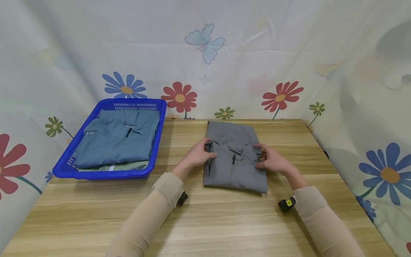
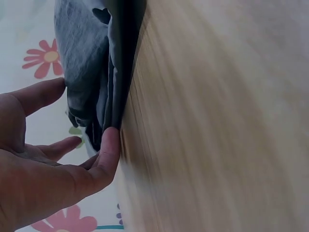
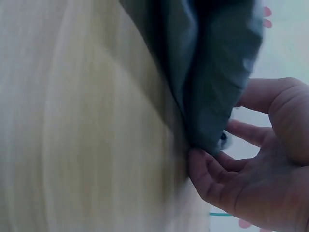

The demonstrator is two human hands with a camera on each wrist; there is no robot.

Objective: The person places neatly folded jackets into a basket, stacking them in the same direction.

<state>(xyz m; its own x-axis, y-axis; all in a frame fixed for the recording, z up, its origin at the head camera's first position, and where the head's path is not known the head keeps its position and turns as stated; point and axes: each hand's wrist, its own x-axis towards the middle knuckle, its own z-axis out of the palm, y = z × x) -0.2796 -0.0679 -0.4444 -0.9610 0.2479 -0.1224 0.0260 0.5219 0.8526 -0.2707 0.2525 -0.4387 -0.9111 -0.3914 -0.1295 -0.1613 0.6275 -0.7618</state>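
A folded grey shirt [image 1: 237,171] with a dark mark below its collar lies on the wooden table. My left hand [image 1: 200,153] is at the shirt's left edge. In the left wrist view, its thumb touches the upper side of the layered cloth [image 2: 84,53] and a fingertip meets the lower edge by the tabletop. Around the opposite edge curls my right hand [image 1: 273,159]. The right wrist view shows its thumb against the cloth [image 3: 217,82] and fingertips at the bottom fold. Some fingertips are hidden behind the fabric.
To the left stands a blue plastic basket [image 1: 162,135] holding a folded blue shirt [image 1: 118,142] on top of a pale green garment [image 1: 135,165]. Behind the table [image 1: 224,221] hangs a white flower-print curtain [image 1: 244,71]. Small black devices are strapped at both wrists.
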